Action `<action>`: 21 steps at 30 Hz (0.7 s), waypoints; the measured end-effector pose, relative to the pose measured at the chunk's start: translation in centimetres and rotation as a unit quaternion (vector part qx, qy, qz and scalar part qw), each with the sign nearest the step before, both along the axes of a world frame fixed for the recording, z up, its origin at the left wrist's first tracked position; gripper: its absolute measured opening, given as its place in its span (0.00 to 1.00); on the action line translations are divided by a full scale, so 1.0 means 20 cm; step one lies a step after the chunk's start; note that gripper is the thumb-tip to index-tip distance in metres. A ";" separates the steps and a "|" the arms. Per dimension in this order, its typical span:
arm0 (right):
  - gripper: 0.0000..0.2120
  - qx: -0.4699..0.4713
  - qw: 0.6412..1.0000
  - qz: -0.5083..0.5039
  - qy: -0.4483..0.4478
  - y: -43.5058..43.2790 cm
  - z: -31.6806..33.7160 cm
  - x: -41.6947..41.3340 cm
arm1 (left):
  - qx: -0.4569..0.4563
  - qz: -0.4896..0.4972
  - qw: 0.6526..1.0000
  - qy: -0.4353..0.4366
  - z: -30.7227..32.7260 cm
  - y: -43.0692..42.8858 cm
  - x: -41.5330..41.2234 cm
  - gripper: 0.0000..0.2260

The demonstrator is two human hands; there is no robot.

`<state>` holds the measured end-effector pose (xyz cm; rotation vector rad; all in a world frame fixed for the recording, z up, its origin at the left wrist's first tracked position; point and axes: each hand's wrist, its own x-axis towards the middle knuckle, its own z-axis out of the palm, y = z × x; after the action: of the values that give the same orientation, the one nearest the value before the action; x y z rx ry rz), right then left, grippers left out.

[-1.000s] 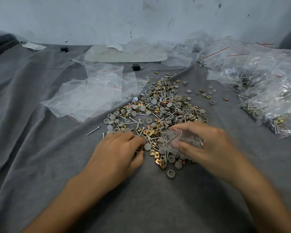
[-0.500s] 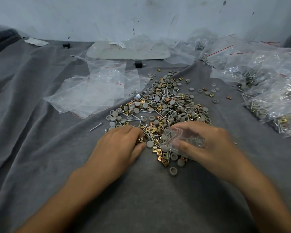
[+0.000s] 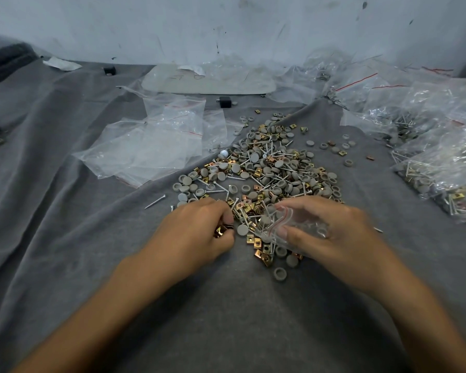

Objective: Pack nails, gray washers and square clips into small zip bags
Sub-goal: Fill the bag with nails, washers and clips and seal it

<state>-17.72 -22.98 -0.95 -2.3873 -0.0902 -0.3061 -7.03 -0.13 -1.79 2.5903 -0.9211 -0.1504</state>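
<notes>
Step in hand: a small zip bag is being filled; square clips are being gathered at the near edge of the heap [image 3: 269,168] of mixed nails, gray washers and clips.
Next move, as judged: the gathered clips need to be carried to the bag mouth and dropped in. The mouth must be kept spread, since the film is limp and could close on itself.
Gray cloth [image 3: 226,332]: it is spread under the heap and wrinkled on all sides of it.
Filled bags [image 3: 436,162]: these are piled right of the heap. Nails, washers and a few clips can be made out through the plastic.
Empty zip bags [image 3: 151,146]: they are laid flat in a loose stack left of the heap. Nothing can be seen inside them.
Right hand [image 3: 323,232]: it is placed at the heap's near right edge, with thumb and fingers clasped round the small zip bag [image 3: 293,227].
Left hand [image 3: 197,232]: it is placed at the heap's near left edge, with fingers curled and square clips [image 3: 222,230] pinched under them.
Small zip bag contents: a few gray shapes, probably washers, are seen blurred through it; the count cannot be told.
Gray washer [image 3: 279,274]: one lies alone, nearer the viewer than the heap.
Nail [image 3: 155,201]: one lies alone, just left of the heap.
</notes>
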 end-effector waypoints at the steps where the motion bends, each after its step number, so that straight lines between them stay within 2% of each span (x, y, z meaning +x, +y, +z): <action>1: 0.15 0.000 1.000 0.000 0.001 0.00 0.00 0.00 | 0.007 -0.002 1.000 -0.003 0.00 0.00 0.00 0.05; 8: 0.16 0.004 1.000 -0.001 0.000 0.00 0.00 0.00 | 0.030 0.013 0.995 -0.096 0.02 0.01 -0.01 0.05; 12: 0.16 -0.002 1.000 -0.002 0.001 0.00 0.00 0.00 | 0.000 0.027 0.995 -0.094 0.04 0.02 0.00 0.04; 16: 0.16 -0.005 1.000 -0.001 0.002 0.00 0.01 0.00 | -0.078 0.052 0.993 -0.067 0.05 0.03 0.03 0.03; 21: 0.17 -0.001 1.000 0.000 0.003 0.01 0.02 0.00 | -0.230 0.062 0.970 0.040 0.05 0.02 0.03 0.08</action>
<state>-17.71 -22.82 -0.63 -2.3901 -0.0879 -0.3002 -6.39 0.36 -0.71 2.1835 -0.6668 -0.0023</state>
